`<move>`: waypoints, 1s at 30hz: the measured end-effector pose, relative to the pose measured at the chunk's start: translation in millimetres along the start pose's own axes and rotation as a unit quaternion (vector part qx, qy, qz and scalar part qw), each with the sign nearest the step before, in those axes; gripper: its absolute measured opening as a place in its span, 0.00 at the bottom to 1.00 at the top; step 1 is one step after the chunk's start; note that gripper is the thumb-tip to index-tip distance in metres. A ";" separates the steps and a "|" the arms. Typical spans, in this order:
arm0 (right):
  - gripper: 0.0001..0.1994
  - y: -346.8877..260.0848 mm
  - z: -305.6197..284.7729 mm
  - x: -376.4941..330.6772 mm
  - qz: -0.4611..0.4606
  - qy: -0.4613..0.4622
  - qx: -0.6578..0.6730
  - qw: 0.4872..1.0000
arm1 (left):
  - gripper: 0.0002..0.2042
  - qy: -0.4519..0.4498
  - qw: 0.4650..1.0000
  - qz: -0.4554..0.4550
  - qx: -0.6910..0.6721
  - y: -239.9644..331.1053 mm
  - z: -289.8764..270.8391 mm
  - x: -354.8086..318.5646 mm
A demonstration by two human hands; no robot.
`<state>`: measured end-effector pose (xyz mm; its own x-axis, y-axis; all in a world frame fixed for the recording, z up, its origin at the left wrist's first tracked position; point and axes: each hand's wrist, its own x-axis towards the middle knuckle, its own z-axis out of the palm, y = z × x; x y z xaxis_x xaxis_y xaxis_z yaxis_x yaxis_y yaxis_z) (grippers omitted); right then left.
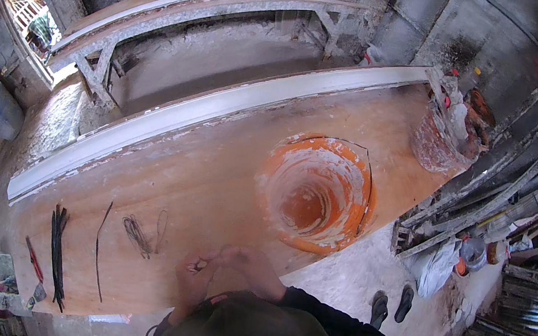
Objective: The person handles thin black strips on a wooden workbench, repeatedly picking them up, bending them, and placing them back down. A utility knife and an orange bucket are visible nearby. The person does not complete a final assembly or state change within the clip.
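My left hand (193, 283) and right hand (250, 265) pinch a thin wire (199, 267) over the bench (209, 179); loose wires (138, 235) lie unused beside them, bucket (316, 192) near

Matt plywood tabletop (209, 179), plaster-crusted plastic bucket (317, 191)

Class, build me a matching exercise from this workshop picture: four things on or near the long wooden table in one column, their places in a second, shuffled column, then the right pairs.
Things:
1. orange bucket
2. bundle of black strips
3. loose wire coil
4. pair of dark sandals

Places:
A. on the floor, right of the table
B. near the table's left end
C. just left of the hands
D. on the table, right of middle

Pairs: 1-D, 2-B, 3-C, 4-A
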<state>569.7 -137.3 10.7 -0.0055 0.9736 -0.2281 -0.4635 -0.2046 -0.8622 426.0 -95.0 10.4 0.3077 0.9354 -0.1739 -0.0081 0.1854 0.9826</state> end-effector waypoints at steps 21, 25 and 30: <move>0.10 -24.9 -32.1 8.1 0.042 -0.166 -0.053 0.984 | 0.04 -0.006 0.991 -0.100 -0.086 3.7 14.9 -5.6; 0.07 -26.9 -19.6 2.3 0.054 -0.127 -0.058 0.989 | 0.04 0.050 0.993 -0.051 -0.090 10.0 17.9 -3.3; 0.06 -19.2 -25.6 -10.3 0.064 -0.161 -0.140 0.975 | 0.01 0.302 0.940 0.143 -0.070 -46.7 -97.3 14.9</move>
<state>601.3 -146.0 18.0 -0.3468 0.9100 -0.2270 -0.1805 -0.3023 -0.9360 338.4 -60.4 -44.3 -0.3231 0.9450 0.0501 -0.1464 -0.1023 0.9839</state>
